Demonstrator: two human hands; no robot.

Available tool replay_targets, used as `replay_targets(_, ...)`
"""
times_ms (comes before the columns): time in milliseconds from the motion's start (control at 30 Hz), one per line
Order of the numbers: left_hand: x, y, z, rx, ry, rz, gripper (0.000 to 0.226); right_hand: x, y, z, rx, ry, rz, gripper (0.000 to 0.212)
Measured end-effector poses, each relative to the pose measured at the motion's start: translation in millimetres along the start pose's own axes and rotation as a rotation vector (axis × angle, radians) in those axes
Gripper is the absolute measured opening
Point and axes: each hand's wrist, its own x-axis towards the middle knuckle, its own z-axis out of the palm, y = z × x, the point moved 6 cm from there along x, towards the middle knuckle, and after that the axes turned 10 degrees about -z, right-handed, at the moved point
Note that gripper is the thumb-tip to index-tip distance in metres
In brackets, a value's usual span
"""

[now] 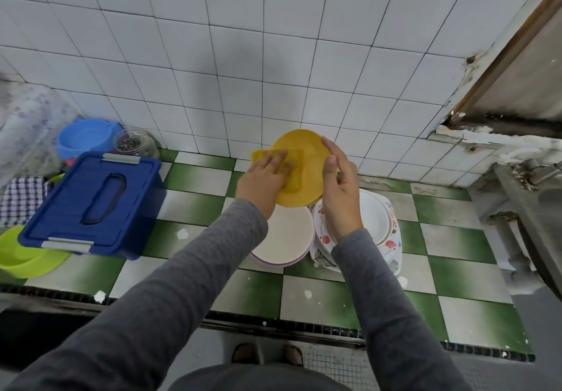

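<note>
The right hand (337, 189) is holding a yellow plate (313, 159) up in the air, over the counter (194, 205) and close to the tiled wall (243, 86). Its fingers are curling round the plate's edge at three o'clock, and the thumb is lying on the front. I think it is gripping only the rim so the face of the plate is free for wiping. The plate is tipping toward the person, so the face is easy to see and reach.

The left hand (264, 180) is pressing a yellow cloth (295, 174) onto the plate, coming in from nine o'clock. Its fingers are lying straight on the cloth, not curling round it. Flat fingers are likely pushing more cloth against the plate at once. One corner of the cloth is sticking out past the rim at ten o'clock.

Below the plate, at six o'clock, a stack of white plates (289, 235) is sitting just beside a stack of flowered plates (392, 241). A blue box (94, 205) is standing well apart at nine o'clock. Bare counter is showing between the box and the stacks, so the left arm is getting room to swing. The wall at twelve o'clock is near, so big pushes that way are looking risky.
</note>
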Motion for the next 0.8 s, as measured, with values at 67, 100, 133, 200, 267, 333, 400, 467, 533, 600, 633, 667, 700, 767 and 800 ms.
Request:
replay_targets(67,6,-10,-5,-0.091,0.114,-0.013,0.063,2,-1,0,0.007,0.0,-0.005,0.045)
replay_targets(100,9,-14,-11,-0.158,0.162,-0.009,0.061,2,-1,1,0.02,-0.004,-0.001,0.043)
replay_targets(133,11,-17,-18,-0.221,0.227,0.019,0.061,3,-2,2,0.04,-0.009,0.004,0.04)
replay_targets(200,12,-22,-31,-0.256,0.373,0.091,0.064,3,-5,4,0.072,-0.014,0.007,0.037)
replay_targets(267,17,-26,-38,-0.25,0.426,0.133,0.064,6,-10,7,0.082,-0.024,-0.006,0.036)
replay_targets(333,20,-28,-47,-0.275,0.437,0.186,0.062,10,-15,9,0.12,-0.036,-0.009,0.032)
replay_targets(400,23,-28,-53,-0.287,0.433,0.212,0.06,12,-17,11,0.187,-0.045,0.007,0.031)
replay_targets(467,25,-28,-54,-0.303,0.415,0.22,0.058,13,-16,13,0.246,-0.04,0.037,0.031)
replay_targets(533,27,-25,-49,-0.323,0.352,0.221,0.055,15,-14,13,0.299,-0.026,0.053,0.033)
replay_targets(600,27,-18,-36,-0.257,0.254,0.208,0.06,16,-13,13,0.328,-0.009,0.067,0.033)
replay_targets(633,26,-14,-28,-0.195,0.204,0.175,0.066,17,-12,14,0.334,-0.006,0.075,0.033)
replay_targets(667,24,-11,-21,-0.153,0.178,0.129,0.07,16,-12,15,0.332,-0.006,0.083,0.033)
replay_targets(700,21,-9,-15,-0.132,0.167,0.082,0.072,15,-10,17,0.326,-0.008,0.088,0.035)
replay_targets(767,18,-6,-8,-0.12,0.141,0.008,0.073,12,-7,20,0.304,-0.012,0.092,0.037)
replay_targets(800,19,-6,-6,-0.122,0.134,-0.01,0.072,11,-7,21,0.295,-0.017,0.092,0.038)
